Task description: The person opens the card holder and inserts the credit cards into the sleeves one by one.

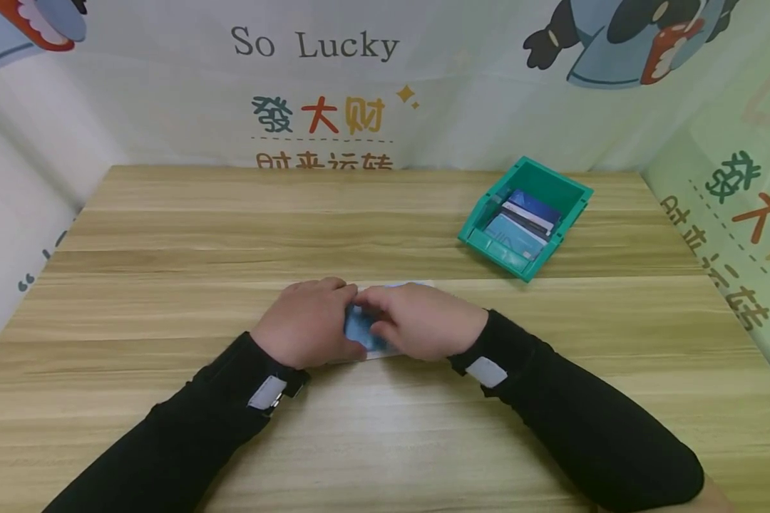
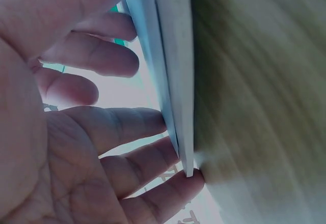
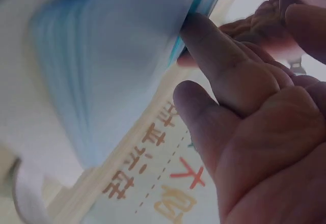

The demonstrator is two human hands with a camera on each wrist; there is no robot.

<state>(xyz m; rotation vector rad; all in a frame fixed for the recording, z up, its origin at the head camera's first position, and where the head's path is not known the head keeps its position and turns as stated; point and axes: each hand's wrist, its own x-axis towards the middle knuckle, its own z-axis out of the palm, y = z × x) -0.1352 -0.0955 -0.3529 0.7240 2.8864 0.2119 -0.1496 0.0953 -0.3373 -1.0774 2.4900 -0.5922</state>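
Note:
A flat booklet (image 1: 361,329) with a white border and blue inner leaves lies on the table, mostly covered by both hands. In the right wrist view its translucent bluish leaves (image 3: 122,66) stand stacked at a slant. My left hand (image 1: 308,320) holds its left edge; in the left wrist view the fingertips (image 2: 170,152) lie right along the booklet's side (image 2: 175,71). From the other side my right hand (image 1: 430,320) reaches over it, thumb and forefinger apart. In the right wrist view, one right fingertip (image 3: 196,28) touches a leaf's blue edge.
A green open-front bin (image 1: 526,263) stands at the back right of the wooden table (image 1: 231,235). Several blue and white cards (image 1: 520,231) lie in it. Printed cloth (image 1: 321,71) hangs behind the table and along both sides.

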